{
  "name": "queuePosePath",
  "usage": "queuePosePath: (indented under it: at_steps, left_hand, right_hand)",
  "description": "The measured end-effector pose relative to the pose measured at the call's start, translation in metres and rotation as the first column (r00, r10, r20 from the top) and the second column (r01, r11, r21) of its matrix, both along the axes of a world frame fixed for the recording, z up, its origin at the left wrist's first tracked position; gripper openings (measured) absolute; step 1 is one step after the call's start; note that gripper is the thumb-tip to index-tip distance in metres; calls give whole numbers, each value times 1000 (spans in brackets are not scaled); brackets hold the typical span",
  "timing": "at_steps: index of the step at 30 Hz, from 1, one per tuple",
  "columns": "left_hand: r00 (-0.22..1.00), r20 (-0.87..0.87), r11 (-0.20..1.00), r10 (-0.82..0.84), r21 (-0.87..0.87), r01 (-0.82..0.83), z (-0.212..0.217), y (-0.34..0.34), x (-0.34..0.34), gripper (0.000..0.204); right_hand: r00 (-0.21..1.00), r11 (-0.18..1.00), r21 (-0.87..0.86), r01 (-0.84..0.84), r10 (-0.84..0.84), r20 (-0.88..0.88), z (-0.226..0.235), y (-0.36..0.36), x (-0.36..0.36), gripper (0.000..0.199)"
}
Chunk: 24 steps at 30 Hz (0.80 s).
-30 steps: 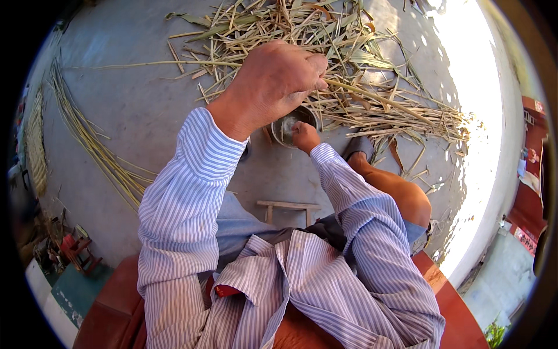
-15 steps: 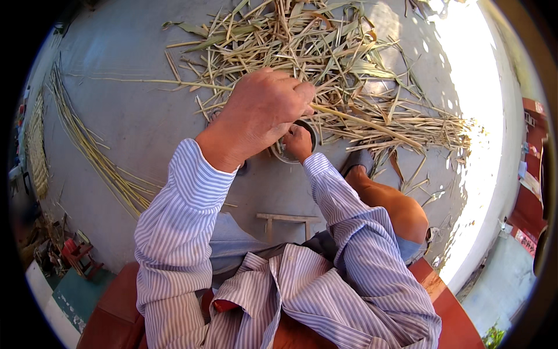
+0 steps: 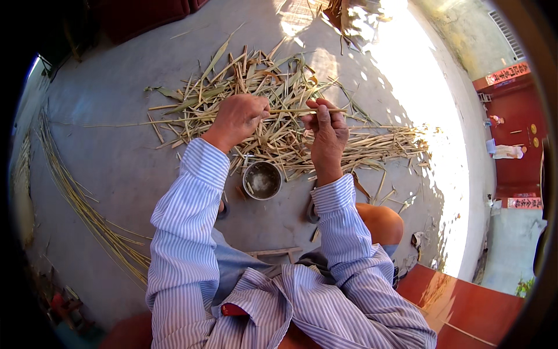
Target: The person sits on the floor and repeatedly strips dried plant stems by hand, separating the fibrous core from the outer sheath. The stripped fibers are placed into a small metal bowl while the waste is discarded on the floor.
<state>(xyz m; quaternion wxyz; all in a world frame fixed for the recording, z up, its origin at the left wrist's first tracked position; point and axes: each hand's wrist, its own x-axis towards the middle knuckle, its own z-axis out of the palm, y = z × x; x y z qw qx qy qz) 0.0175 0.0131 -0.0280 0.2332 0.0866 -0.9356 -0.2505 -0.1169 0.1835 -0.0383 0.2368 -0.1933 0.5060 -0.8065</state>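
A long thin pale stalk (image 3: pixel 290 110) runs crosswise in front of me, its far part stretching out to the left. My left hand (image 3: pixel 237 121) is closed round it, knuckles up. My right hand (image 3: pixel 329 138) pinches it near its right end, thumb and fingertips together, palm partly toward me. Both hands are above a heap of dry cut stalks and leaves (image 3: pixel 256 75). Below and between them a small round metal bowl (image 3: pixel 278 187) stands on the floor, with a little light piece inside.
Long thin stalks (image 3: pixel 87 203) lie in a loose bundle on the grey floor (image 3: pixel 104 157) at left. Straw-like stalks (image 3: pixel 389 144) spread into the sunlit strip at right. A small wooden stool edge (image 3: pixel 273 252) shows by my legs. Red doors (image 3: pixel 514 136) stand far right.
My right hand has come up out of the bowl and now grips the stalk near its right end. My left hand is lower, still on the stalk. The view has shifted.
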Motion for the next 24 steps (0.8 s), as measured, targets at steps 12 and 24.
queuePosePath:
  at_steps: [12,24]
  left_hand:
    - [979,-179,970,101,-203,-137,-1,5,12,8]
    - [992,-120,909,-29,411,76,42,-14,34,13]
  right_hand:
    - [972,962,168,216,-228,54,23,-16,15,22]
    - [965,996,19,-92,94,-244,51,-3,5,20]
